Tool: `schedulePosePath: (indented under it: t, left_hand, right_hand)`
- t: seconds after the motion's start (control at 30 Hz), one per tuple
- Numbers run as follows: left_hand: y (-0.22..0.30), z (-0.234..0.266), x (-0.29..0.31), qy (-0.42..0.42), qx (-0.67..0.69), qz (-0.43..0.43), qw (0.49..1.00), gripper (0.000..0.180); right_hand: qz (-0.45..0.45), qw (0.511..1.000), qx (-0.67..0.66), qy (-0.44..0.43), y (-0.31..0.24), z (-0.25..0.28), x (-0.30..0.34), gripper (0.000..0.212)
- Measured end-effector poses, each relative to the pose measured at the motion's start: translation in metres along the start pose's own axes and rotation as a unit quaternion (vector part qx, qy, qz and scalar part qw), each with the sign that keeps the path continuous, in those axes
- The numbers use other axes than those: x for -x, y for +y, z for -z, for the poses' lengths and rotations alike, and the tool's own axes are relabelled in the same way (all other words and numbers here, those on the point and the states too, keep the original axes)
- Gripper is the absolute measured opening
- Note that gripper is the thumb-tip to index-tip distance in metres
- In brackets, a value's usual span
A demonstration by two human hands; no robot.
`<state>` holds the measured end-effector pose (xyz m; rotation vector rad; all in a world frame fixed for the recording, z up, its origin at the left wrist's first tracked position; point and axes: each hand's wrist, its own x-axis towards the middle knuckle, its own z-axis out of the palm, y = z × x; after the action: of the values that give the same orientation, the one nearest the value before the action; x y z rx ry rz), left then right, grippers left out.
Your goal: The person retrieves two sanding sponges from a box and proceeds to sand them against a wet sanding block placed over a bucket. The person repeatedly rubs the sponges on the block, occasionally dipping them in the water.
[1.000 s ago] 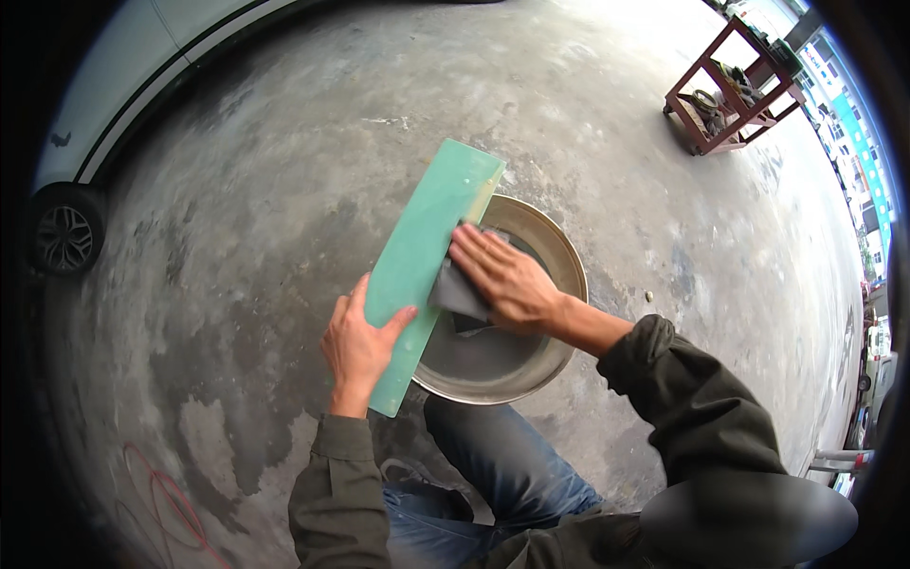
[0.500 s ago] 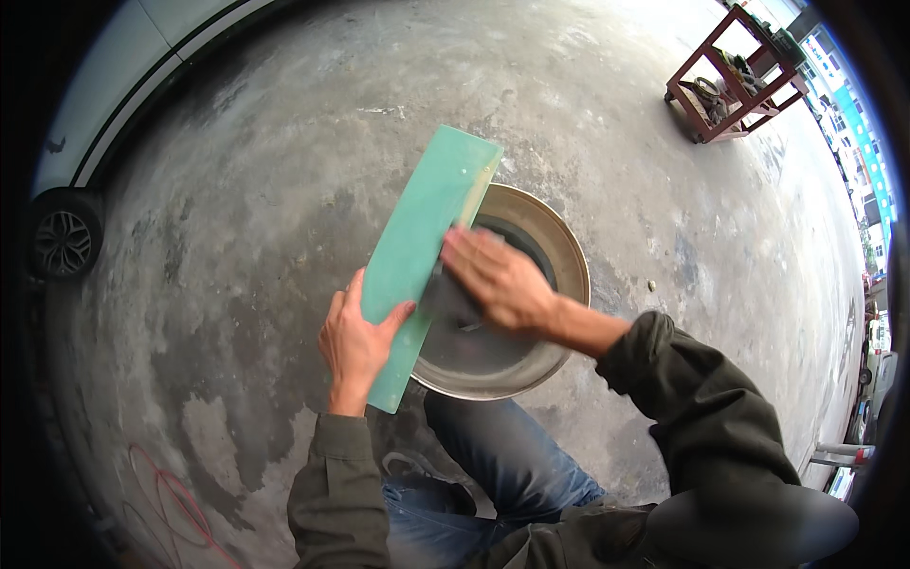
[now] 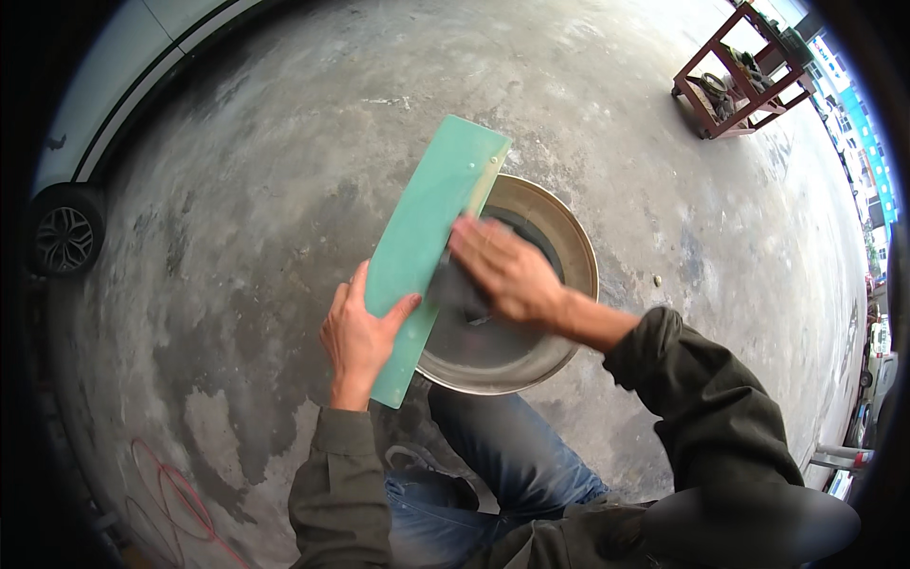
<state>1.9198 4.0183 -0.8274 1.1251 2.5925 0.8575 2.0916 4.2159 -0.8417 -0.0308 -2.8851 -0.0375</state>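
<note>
A long, flat pale-green board [image 3: 425, 223] lies slanted over the left side of a round metal basin [image 3: 580, 248]. My left hand [image 3: 360, 327] grips its lower left part, the thumb on top and the fingers around the far edge. Against the board's right edge, which shows a yellowish strip, presses my right hand [image 3: 517, 270], fingers together and smeared by motion. A dark, limp sheet [image 3: 457, 286] hangs under those fingers; blur hides its exact kind. Dark, cloudy liquid [image 3: 488, 349] stands in the basin below.
Stained concrete floor [image 3: 237, 190] surrounds the basin. At the far left are a light car's side [image 3: 114, 81] and wheel [image 3: 66, 230]. A dark red wheeled cart [image 3: 739, 76] with tools stands at the far right. A red hose [image 3: 185, 498] lies at the lower left. My knees are close below the basin.
Board, basin and both hands appear slightly higher and further right in the picture, as the view shifted a little. My right hand still works at the board's right edge; both grips are unchanged.
</note>
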Motion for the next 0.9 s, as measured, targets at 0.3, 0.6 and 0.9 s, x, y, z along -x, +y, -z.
schedulePosePath:
  t: [0.3,0.6,0.9]
  left_hand:
    - [0.009,0.006,0.004,-0.029,-0.004,0.024,0.999,0.075]
    - [-0.011,0.007,0.027,-0.044,0.111,0.071,0.99,0.068]
    - [-0.026,-0.007,0.055,-0.088,0.302,0.081,0.946,0.05]
  right_hand:
    - [-0.02,0.999,-0.042,0.015,-0.009,-0.002,0.007,0.069]
    - [-0.079,0.997,0.005,-0.008,-0.015,-0.008,-0.013,0.072]
    - [-0.148,0.984,-0.09,-0.026,-0.043,-0.005,-0.062,0.093]
